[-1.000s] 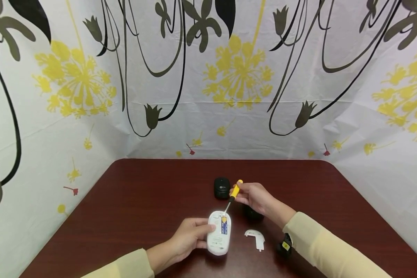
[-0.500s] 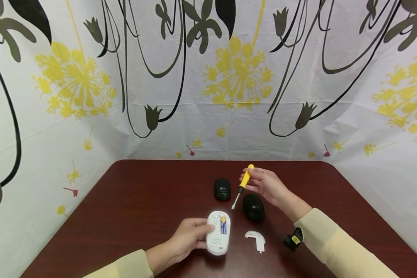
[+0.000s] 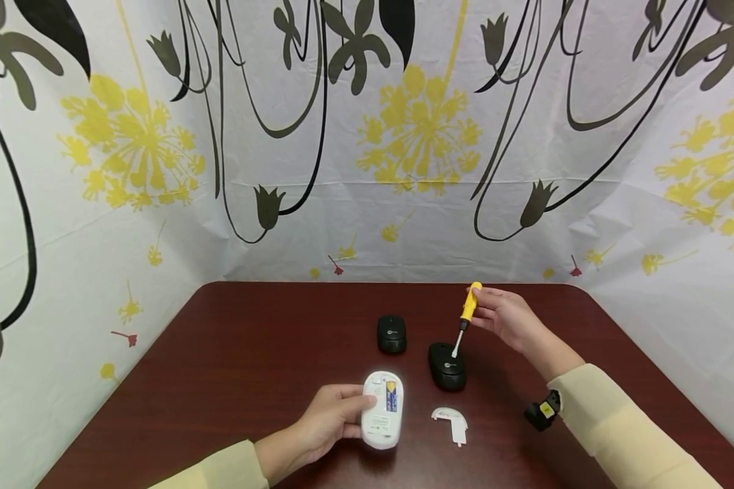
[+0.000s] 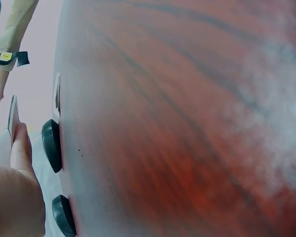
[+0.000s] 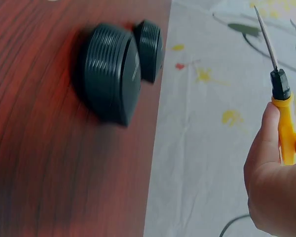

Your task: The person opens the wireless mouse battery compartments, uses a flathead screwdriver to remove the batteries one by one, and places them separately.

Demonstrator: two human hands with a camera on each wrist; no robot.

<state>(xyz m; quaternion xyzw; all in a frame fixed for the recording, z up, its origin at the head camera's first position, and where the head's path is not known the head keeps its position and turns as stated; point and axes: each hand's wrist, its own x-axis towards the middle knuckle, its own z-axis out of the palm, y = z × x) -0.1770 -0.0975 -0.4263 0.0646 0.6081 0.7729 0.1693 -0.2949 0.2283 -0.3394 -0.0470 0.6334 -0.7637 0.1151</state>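
My left hand (image 3: 330, 418) grips a white computer mouse (image 3: 380, 424), its underside facing up and the thumb over its edge. One blue and yellow battery (image 3: 391, 396) lies in the mouse's open compartment. A yellow-handled screwdriver (image 3: 469, 307) is pinched in my right hand (image 3: 510, 322), its metal shaft angled down and overlapping a black mouse in the head view. In the right wrist view the screwdriver (image 5: 286, 123) stands away from that black mouse (image 5: 111, 74). The white battery cover (image 3: 457, 424) lies on the table, right of the white mouse.
Two black mice rest on the dark red-brown table (image 3: 269, 339): the farther mouse (image 3: 391, 333) and, nearer and to the right, the other mouse (image 3: 447, 370). A patterned white cloth (image 3: 367, 224) hangs behind the table. A black strap device (image 3: 543, 410) is on my right wrist.
My right hand has drawn the screwdriver away from the white mouse's battery compartment, up and to the right. The left hand has shifted only slightly left with the mouse.
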